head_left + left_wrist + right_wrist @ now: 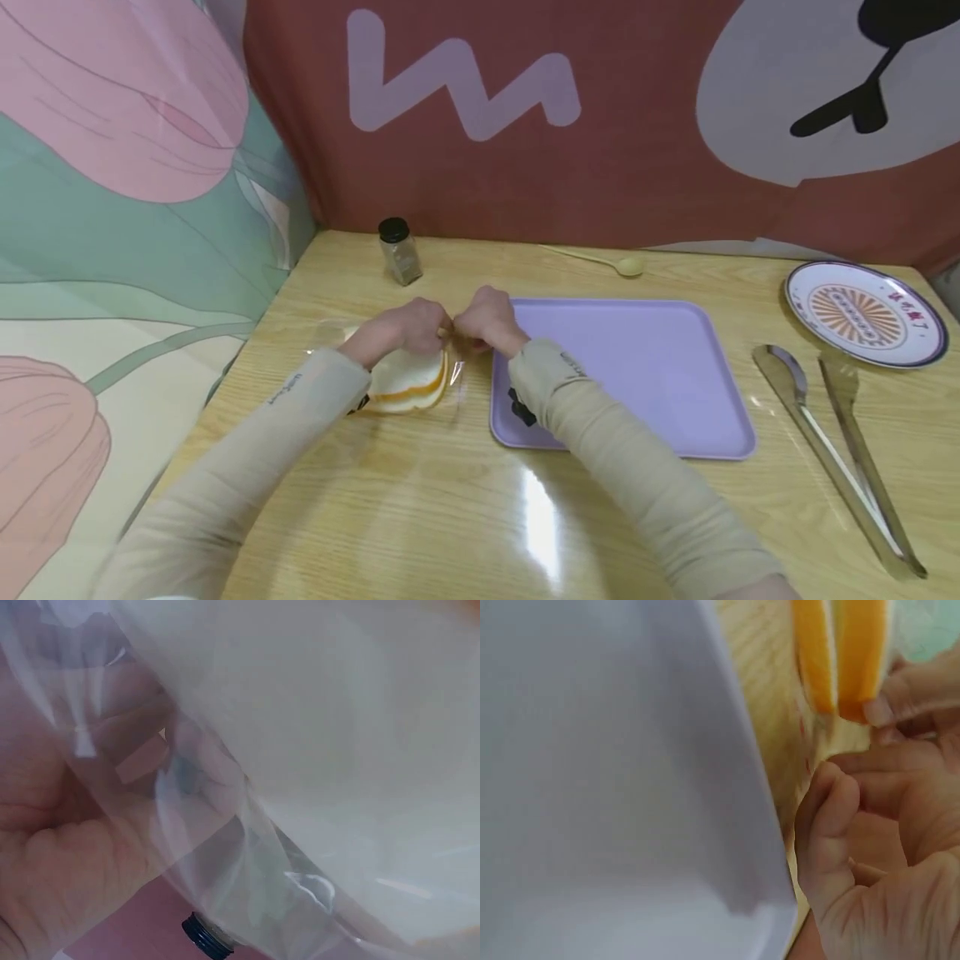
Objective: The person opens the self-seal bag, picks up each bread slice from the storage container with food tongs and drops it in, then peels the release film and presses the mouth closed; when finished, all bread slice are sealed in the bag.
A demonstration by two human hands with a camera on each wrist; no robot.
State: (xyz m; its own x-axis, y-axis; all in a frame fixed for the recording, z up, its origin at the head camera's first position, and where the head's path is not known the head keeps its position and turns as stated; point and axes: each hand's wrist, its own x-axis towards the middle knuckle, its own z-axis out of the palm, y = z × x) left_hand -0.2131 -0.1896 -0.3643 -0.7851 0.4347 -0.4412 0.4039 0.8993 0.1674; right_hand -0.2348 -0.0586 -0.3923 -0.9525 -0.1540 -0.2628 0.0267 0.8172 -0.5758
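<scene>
Slices of white bread [408, 377] with orange-brown crusts lie in a clear plastic bag [457, 372] on the left of the table. My left hand [415, 325] bends over the bread's far side and grips the bag's film. In the left wrist view its palm shows through the film, beside a large pale slice. Close to it, my right hand [489, 318] pinches the bag's end between thumb and curled fingers, by the tray's far left corner. The right wrist view shows a left fingertip right at the orange crust [859, 660].
A lilac tray [622, 375] lies right of the bag. Behind stand a black-lidded spice jar [401, 254] and a yellowish spoon [628, 266]. To the right are a patterned plate [862, 315] and metal tongs [843, 467]. A fabric-covered wall [637, 192] borders the table's back.
</scene>
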